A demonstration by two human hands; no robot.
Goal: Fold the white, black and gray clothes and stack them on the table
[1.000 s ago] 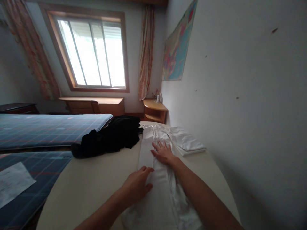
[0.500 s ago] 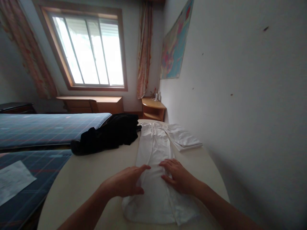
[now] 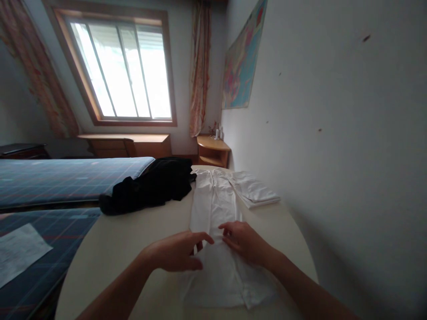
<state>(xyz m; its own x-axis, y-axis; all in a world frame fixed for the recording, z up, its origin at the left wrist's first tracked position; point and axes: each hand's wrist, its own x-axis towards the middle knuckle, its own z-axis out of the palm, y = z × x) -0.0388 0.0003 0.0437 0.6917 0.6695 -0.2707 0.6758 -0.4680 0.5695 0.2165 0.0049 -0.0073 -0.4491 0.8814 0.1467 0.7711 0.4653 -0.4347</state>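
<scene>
A white garment (image 3: 220,278), perhaps a shirt, lies lengthwise on the pale round table (image 3: 140,235), with a folded part spread to the right at its far end. My left hand (image 3: 178,252) is over its left edge, index finger stretched onto the cloth and thumb apart from it. On the right side of the cloth rests my right hand (image 3: 247,242), its fingers slightly bent and the thumb separate. Neither hand shows cloth gripped between the fingers. Parts of the garment's edges are hidden beneath both hands.
A black bundled garment (image 3: 153,184) lies at the table's far left edge. Beside the table are plaid mattresses (image 3: 66,180) with a paper sheet (image 3: 22,251) on the nearer one. The white wall (image 3: 333,178) runs close along the right. A corner shelf (image 3: 213,144) stands behind.
The near left edge of the white garment has shifted inward to the right. My left index finger now bends lower onto the cloth. My right hand has moved slightly left, its fingers more bent.
</scene>
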